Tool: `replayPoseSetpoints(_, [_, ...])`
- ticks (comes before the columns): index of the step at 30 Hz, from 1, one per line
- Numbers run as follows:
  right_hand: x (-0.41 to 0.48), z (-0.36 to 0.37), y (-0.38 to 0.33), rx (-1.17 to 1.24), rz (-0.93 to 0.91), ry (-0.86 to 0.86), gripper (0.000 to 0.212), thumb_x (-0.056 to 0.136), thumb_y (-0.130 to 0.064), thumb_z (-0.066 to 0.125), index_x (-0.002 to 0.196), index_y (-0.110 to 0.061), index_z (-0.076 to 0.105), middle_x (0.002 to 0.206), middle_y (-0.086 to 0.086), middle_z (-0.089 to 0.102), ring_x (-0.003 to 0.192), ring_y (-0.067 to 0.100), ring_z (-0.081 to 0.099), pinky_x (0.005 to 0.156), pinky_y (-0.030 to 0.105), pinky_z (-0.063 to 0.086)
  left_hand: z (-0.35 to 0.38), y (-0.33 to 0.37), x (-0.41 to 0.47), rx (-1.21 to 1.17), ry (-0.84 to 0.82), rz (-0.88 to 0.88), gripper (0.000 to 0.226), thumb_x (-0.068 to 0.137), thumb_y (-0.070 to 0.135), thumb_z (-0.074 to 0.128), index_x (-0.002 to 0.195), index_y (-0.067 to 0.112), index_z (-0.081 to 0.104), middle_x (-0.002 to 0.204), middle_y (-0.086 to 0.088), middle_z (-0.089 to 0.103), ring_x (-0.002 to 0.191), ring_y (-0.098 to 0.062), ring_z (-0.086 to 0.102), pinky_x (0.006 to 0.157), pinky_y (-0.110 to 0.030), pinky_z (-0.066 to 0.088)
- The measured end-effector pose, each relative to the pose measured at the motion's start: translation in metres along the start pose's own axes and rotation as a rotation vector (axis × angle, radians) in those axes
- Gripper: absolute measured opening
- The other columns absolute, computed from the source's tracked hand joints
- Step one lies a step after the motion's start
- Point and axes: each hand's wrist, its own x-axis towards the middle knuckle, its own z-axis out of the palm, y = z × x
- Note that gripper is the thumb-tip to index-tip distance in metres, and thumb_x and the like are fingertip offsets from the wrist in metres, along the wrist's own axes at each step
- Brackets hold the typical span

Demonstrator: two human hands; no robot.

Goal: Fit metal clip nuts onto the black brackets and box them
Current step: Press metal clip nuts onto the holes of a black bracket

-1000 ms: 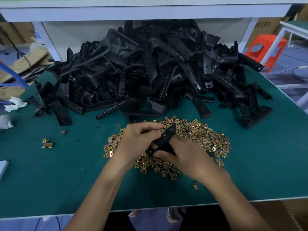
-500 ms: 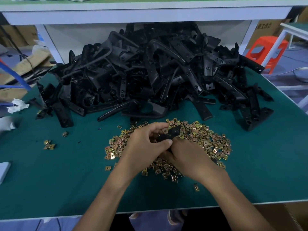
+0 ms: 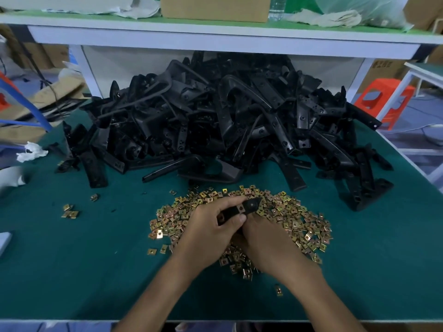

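A black bracket (image 3: 249, 207) sticks out up and to the right from between my hands, above a spread of gold metal clip nuts (image 3: 297, 219) on the green table. My left hand (image 3: 208, 228) grips the bracket's middle, thumb across it. My right hand (image 3: 268, 245) is tucked close under the left one, fingers curled at the bracket's lower end; what they hold is hidden. A big heap of black brackets (image 3: 215, 121) fills the back of the table.
A few stray clip nuts (image 3: 69, 210) lie at the left. A white shelf (image 3: 215, 41) overhangs the heap and carries a cardboard box (image 3: 215, 8). An orange stool (image 3: 381, 101) stands beyond the table's right edge. Crumpled white paper (image 3: 31, 152) lies at the left edge.
Both hands have closed in on each other over the bracket. The bracket's free end has shifted slightly right and shows more of its length.
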Motion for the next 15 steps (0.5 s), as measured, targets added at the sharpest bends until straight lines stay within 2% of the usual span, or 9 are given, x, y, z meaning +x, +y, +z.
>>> replayPoseSetpoints(4, [-0.0007,0.0002,-0.0002,0.034,-0.008,0.039,0.030,0.103,-0.047,0.046,0.119,-0.024,0.053,0.105,-0.002,0.062,0.085,0.020,0.062,0.064,0.034,0.036,-0.0047,0.0004,-0.0006,0.030,0.010,-0.006,0.041,0.093,0.033,0.072,0.129,0.050,0.060,0.113,0.031,0.067,0.111,0.012,0.059,0.088,-0.005,0.045])
replayPoseSetpoints(7, [-0.0005,-0.0003,-0.0006,0.044,0.003,0.040,0.027,0.102,-0.045,0.048,0.116,-0.022,0.053,0.104,-0.002,0.061,0.085,0.020,0.062,0.065,0.034,0.036,-0.0062,0.0010,-0.0003,0.166,0.044,0.042,0.032,0.093,0.040,0.071,0.123,0.044,0.065,0.113,0.034,0.066,0.111,0.016,0.056,0.087,-0.002,0.042])
replayPoseSetpoints(11, [0.0009,-0.0002,-0.0013,0.050,0.021,0.034,0.024,0.102,-0.043,0.048,0.110,-0.021,0.054,0.097,-0.002,0.057,0.079,0.020,0.058,0.063,0.033,0.033,-0.0039,0.0028,-0.0010,0.290,0.051,0.128,0.032,0.096,0.038,0.067,0.127,0.034,0.065,0.117,0.028,0.063,0.117,0.011,0.052,0.091,-0.002,0.039])
replayPoseSetpoints(15, [0.0000,-0.0025,-0.0016,0.085,0.014,0.035,0.023,0.102,-0.040,0.048,0.111,-0.021,0.056,0.092,-0.005,0.054,0.083,0.021,0.061,0.064,0.033,0.034,-0.0069,0.0032,0.0000,0.188,0.022,0.094,0.027,0.093,0.038,0.072,0.118,0.044,0.067,0.111,0.029,0.068,0.110,0.011,0.058,0.086,-0.004,0.044])
